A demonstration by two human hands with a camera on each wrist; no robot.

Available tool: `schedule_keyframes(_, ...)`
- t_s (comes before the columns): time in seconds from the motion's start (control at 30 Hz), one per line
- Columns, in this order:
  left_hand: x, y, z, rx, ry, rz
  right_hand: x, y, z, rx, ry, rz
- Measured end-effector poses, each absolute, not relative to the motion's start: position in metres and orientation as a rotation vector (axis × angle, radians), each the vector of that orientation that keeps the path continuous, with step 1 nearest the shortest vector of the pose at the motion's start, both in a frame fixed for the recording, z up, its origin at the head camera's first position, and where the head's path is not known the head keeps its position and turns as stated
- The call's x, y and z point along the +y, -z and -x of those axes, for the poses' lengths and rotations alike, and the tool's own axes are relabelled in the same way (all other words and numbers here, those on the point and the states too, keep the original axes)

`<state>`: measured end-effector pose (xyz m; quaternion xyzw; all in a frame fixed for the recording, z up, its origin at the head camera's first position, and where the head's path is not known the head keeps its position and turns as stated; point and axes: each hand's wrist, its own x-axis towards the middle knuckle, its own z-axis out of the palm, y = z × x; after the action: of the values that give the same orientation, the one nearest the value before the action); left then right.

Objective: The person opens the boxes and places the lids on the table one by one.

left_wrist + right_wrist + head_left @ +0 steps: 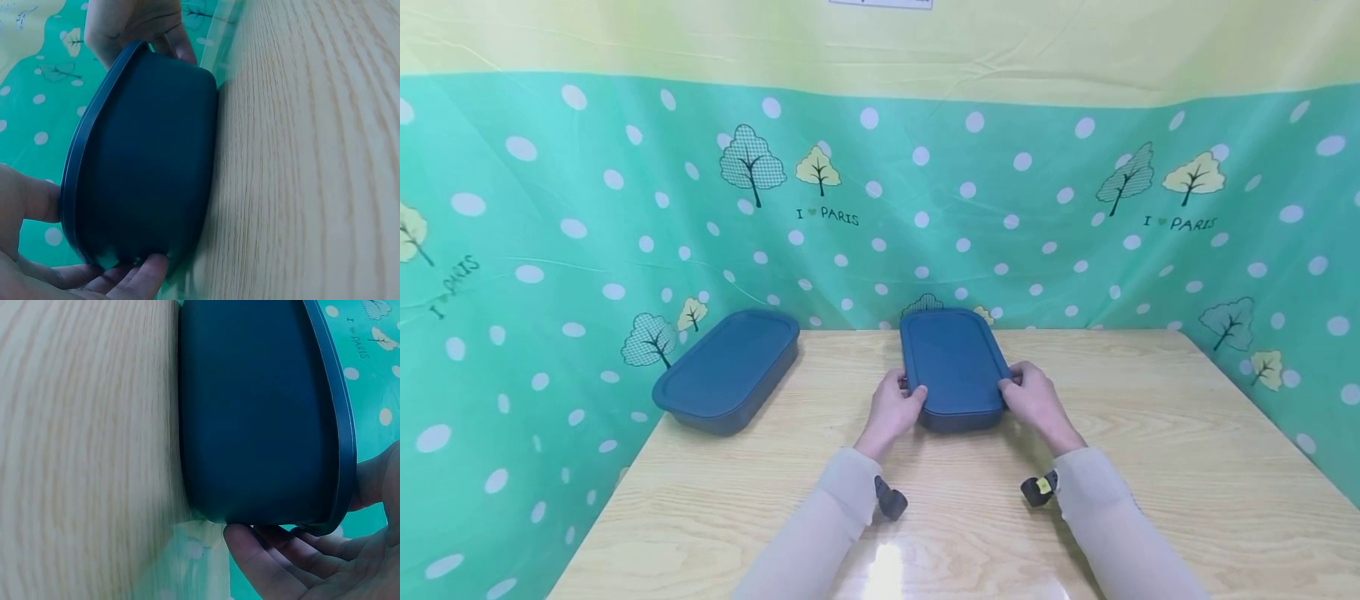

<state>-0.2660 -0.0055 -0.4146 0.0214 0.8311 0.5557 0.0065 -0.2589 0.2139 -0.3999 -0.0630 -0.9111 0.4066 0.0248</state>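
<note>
A dark blue rectangular lidded container [957, 360] stands near the middle of the table, its long side running away from me. My left hand [895, 408] grips its near left side, thumb on the lid's edge and fingers against the wall below, as the left wrist view also shows on the container [144, 156]. On the opposite side my right hand [1033, 402] holds it the same way, with thumb over the lid rim and fingertips under the rim along the wall in the right wrist view, where the container [262, 412] sits close over the tabletop.
A second dark blue lidded container [730, 367] stands at the table's left edge, set at an angle. Behind and beside the wooden table [1150, 467] hangs a green dotted curtain [925, 192] with printed trees. Dark wrist cameras [891, 500] sit on both sleeves.
</note>
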Motion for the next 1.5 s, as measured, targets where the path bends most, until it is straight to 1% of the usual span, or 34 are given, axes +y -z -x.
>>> schedule_keyframes(0.87, -0.002, 0.4173, 0.2674, 2.588, -1.739, -0.035, 0.2159, 0.3977, 0.2584, -2.811, -1.258, 0.208)
schedule_keyframes(1.5, 0.004, 0.4176, 0.2686, 2.61, -1.74, -0.062, 0.2216, 0.399, 0.2593, -2.805, -1.24, 0.231)
